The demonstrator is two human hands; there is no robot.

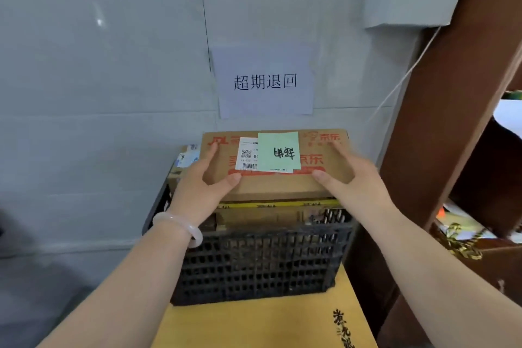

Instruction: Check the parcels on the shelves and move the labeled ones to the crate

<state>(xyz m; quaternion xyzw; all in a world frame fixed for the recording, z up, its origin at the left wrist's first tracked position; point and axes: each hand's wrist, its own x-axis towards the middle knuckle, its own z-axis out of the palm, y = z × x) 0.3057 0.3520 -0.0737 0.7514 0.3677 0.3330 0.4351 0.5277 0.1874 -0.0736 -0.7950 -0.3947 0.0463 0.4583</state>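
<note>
Cardboard parcel w/ green note sits atop other boxes in black crate, above its rim. Left hand & right hand rest on its top by the side edges, fingers straight, spread wide. Wall close behind, brown shelf post just right; open room left.

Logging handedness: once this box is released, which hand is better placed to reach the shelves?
Right, probably. The right hand touches the box on the side nearest the shelves; the left hand is farther away.
</note>
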